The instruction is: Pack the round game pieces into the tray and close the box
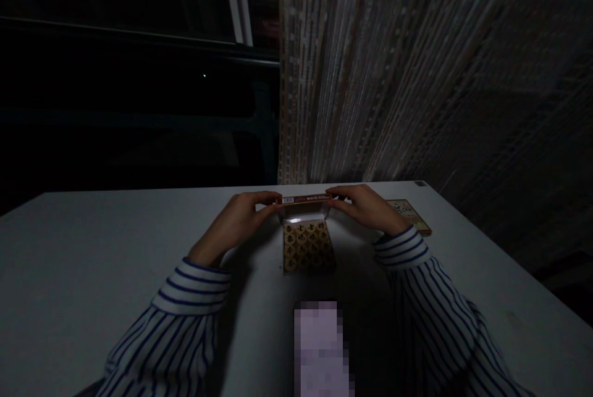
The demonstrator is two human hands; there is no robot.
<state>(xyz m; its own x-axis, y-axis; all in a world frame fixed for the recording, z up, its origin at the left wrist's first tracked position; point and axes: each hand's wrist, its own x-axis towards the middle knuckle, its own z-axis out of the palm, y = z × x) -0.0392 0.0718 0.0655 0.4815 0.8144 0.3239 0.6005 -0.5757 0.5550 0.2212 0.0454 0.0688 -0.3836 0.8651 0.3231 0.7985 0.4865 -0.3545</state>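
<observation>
A small open box [303, 201] with a red-orange lid edge stands on a pale table [92, 261]. In front of it lies a block of round wooden game pieces [308, 246] with dark characters, packed in rows. My left hand [238, 221] pinches the box's left end and my right hand [365, 207] pinches its right end; both have fingers closed on it. Striped shirt sleeves cover both forearms.
A flat printed card or box lid [410, 215] lies on the table just right of my right wrist. A beaded string curtain [393, 63] hangs behind the table; to the left is a dark window. A blurred patch sits at the table's near edge.
</observation>
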